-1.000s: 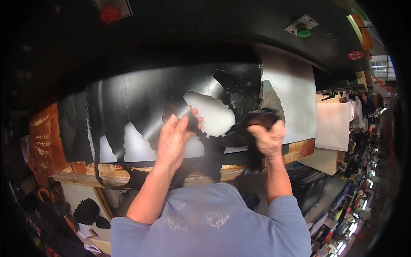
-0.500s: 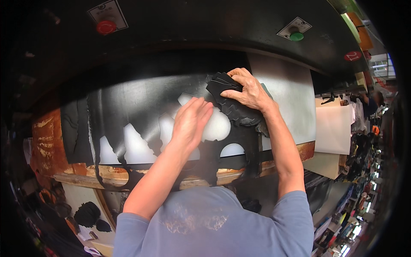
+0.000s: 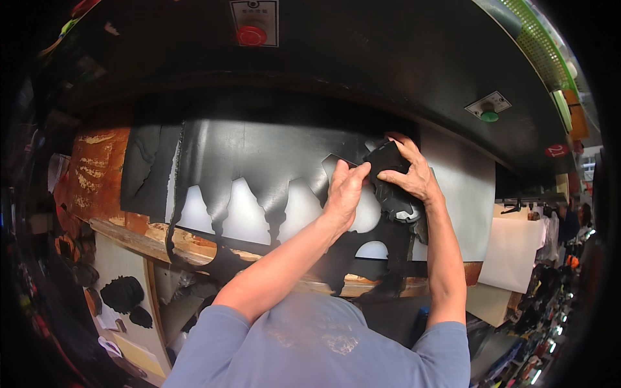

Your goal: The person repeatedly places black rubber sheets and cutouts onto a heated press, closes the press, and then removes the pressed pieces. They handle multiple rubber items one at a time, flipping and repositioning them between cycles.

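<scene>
A stack of black cut pieces point(image 3: 386, 161) is gripped at its far end by my right hand point(image 3: 416, 176), thumb across the top and fingers over the far side. My left hand point(image 3: 346, 194) is at the stack's left edge, its fingers pressed together; whether a piece is between them is hidden. Under both hands lies a black sheet point(image 3: 252, 145), leather-like, with a row of shaped holes along its near side. Through the holes shows a white board point(image 3: 242, 213). Ragged strips of the sheet hang over the table's front edge.
Above the table is a dark machine beam with a red button point(image 3: 251, 35) and a green button point(image 3: 489, 116). The wooden table edge point(image 3: 129, 239) is worn. Black bundles point(image 3: 123, 294) sit on a lower shelf at left; pale sheets point(image 3: 511, 249) stand at right.
My left hand has moved right, from above the cut-outs to the stack's edge. My right hand still grips the stack, now tilted differently. The whole view has shifted.
</scene>
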The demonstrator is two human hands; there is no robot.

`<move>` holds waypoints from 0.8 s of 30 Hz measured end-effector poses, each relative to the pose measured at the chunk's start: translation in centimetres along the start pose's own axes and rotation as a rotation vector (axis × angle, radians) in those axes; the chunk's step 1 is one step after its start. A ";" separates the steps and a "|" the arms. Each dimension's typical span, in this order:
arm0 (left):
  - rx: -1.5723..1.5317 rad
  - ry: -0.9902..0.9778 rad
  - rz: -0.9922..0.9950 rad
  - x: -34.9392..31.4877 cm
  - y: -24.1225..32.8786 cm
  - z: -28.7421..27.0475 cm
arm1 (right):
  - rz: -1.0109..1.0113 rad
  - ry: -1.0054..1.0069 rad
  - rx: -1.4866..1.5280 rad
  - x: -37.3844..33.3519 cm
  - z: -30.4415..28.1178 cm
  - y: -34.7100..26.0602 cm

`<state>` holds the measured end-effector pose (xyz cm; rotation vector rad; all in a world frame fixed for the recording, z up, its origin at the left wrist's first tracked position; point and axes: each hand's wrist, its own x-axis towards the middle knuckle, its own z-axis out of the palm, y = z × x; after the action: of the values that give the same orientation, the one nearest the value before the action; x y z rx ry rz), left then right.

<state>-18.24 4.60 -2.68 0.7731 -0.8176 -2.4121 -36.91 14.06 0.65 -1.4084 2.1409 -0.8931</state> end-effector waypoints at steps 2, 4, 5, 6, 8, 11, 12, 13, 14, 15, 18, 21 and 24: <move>0.043 0.008 -0.060 0.5 -0.2 -0.1 | 0.003 -0.030 0.017 0.1 -0.1 0.2; -0.216 -0.209 -0.065 1.0 -0.3 -0.6 | -0.028 -0.021 0.001 -0.1 -0.3 0.1; -0.236 -0.211 -0.075 1.2 -0.4 -0.9 | -0.041 -0.010 -0.011 -0.3 -0.4 0.0; -0.263 -0.242 -0.072 1.4 -0.5 -1.3 | -0.091 0.043 -0.037 -0.6 -0.4 -0.3; -0.279 -0.282 -0.117 1.5 -0.6 -1.8 | -0.177 0.150 -0.085 -1.8 -0.7 -1.1; -0.284 -0.194 -0.073 0.4 -0.3 -1.8 | -0.350 0.164 -0.211 -4.6 -1.1 -2.8; -0.183 -0.102 -0.122 -0.4 0.1 -1.8 | -0.346 0.139 -0.227 -5.7 -1.3 -3.4; -0.094 -0.084 -0.158 -1.3 1.0 -2.1 | -0.418 0.162 -0.274 -6.7 -1.5 -3.9; -0.032 -0.024 -0.184 -2.6 1.6 -1.9 | -0.438 0.174 -0.291 -7.8 -1.7 -4.4; 0.132 -0.049 -0.167 -4.0 2.4 -1.8 | -0.520 0.234 -0.251 -8.9 -1.9 -4.9; 0.742 -0.057 0.214 -8.3 3.4 -0.8 | -0.494 0.395 -0.050 -11.5 -2.2 -6.1; 0.878 -0.499 0.444 -7.7 3.1 0.3 | -0.392 0.479 0.108 -12.3 -1.7 -6.7; 0.799 -0.786 0.280 -4.2 1.8 1.4 | -0.312 0.420 0.021 -12.2 -0.9 -6.9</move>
<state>-15.63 6.38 0.93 -0.1191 -2.0952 -2.0659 -28.15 23.61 6.21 -1.6958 2.2204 -1.4339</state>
